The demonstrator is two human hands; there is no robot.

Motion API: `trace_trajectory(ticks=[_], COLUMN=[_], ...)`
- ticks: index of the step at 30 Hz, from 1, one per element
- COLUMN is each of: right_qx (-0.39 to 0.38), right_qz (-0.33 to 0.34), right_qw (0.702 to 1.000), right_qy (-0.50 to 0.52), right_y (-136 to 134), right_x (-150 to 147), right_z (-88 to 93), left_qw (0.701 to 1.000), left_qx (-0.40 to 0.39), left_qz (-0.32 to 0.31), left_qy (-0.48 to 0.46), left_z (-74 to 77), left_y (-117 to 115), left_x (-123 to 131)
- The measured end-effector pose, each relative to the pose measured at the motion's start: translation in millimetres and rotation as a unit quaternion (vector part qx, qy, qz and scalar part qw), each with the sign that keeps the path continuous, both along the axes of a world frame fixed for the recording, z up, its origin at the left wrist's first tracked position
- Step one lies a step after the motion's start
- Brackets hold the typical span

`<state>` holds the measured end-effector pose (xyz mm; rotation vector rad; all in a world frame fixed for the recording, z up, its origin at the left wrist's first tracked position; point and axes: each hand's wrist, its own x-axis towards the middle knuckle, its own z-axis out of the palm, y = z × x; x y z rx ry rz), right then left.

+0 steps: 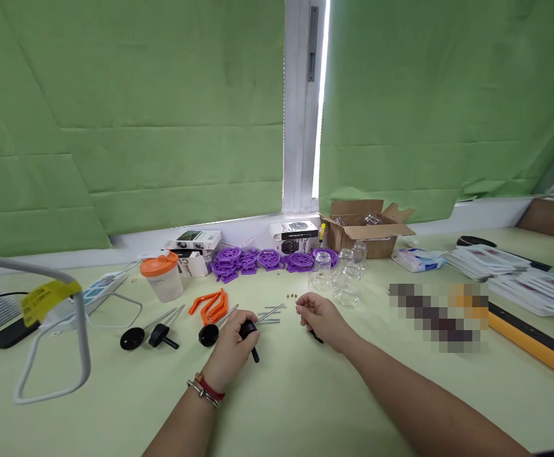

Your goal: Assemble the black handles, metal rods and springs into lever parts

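- Black knob [248, 329]: the left hand [231, 348] is wrapped around it, fingers closed over the head. Its short stem pokes out below the palm, just above the pale green table [305, 400]. Held low like this, the hand seems to steady the part by resting on the surface.
- The right hand [323, 317] sits just beside it, thumb and forefinger drawn together at the tip. Whether they pinch a small part I cannot tell; it is too small to see. A dark piece [316, 337] peeps from under this palm.
- Thin metal rods [270, 313] lie loosely fanned between the two hands, near both, probably so either can take one.
- Tiny brass bits [292, 296] sit in a short row just beyond the rods, apart from the rest; I judge they are kept together so as not to be lost.
- Three more knobs [162, 334] with rods fitted lie to the left, well apart from the loose rods, as if sorted to one side.
- Orange clips [212, 306] are nested beside them.
- Purple wheels [257, 260] are heaped at the back by the small cartons [294, 230], out of the working space.
- Glass jars [344, 279] stand upright in front of an open cardboard box [369, 231].
- An orange-lidded tub [163, 277] stands at the left.
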<state>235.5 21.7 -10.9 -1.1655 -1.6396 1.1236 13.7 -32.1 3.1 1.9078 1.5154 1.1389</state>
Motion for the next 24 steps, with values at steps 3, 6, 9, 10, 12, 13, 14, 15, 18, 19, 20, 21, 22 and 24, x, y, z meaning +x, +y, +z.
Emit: trace_trajectory(ticks=[3,6,9,10,12,13,14,15,18,19,20,21,22,24], right_qx=[0.114,0.196,0.197,0.194,0.191,0.189,0.188,0.187,0.186,0.186,0.186,0.186,0.186,0.186], right_qz=[-0.042,-0.047,-0.034,-0.031,-0.028,-0.025,-0.023,-0.021,-0.019,-0.018,-0.018,-0.017,-0.016,-0.018], right_qw=[0.979,0.924,0.893,0.89,0.887,0.885,0.883,0.882,0.879,0.88,0.881,0.883,0.885,0.893], right_qy=[-0.162,-0.326,-0.404,-0.411,-0.42,-0.425,-0.429,-0.433,-0.438,-0.437,-0.435,-0.431,-0.426,-0.409], right_y=[28,53,72,77,84,87,88,90,92,93,93,94,94,94], right_x=[2,-2,-8,-11,-15,-17,-19,-20,-24,-25,-26,-26,-27,-27], right_z=[3.6,3.5,2.2,1.9,2.2,2.6,3.0,3.3,2.4,1.3,-0.1,-1.5,-2.9,-4.4], left_qw=[0.999,0.995,0.993,0.993,0.994,0.995,0.996,0.996,0.995,0.995,0.995,0.994,0.994,0.994], left_qx=[-0.016,-0.052,-0.06,-0.055,-0.044,-0.04,-0.039,-0.041,-0.051,-0.055,-0.059,-0.062,-0.064,-0.063], left_qz=[0.025,0.044,0.052,0.051,0.048,0.048,0.05,0.053,0.063,0.063,0.062,0.061,0.059,0.057], left_qy=[-0.032,-0.074,-0.092,-0.091,-0.083,-0.076,-0.068,-0.061,-0.053,-0.054,-0.057,-0.059,-0.061,-0.061], left_z=[-1.8,-2.3,-2.8,-2.9,-2.8,-2.5,-2.1,-1.7,-0.7,-0.6,-0.7,-0.9,-1.1,-1.2], left_y=[3,3,2,2,2,2,2,2,3,3,3,3,4,4], left_x=[-3,-4,-3,-3,-2,-2,-1,-1,0,0,0,-1,-1,-1])
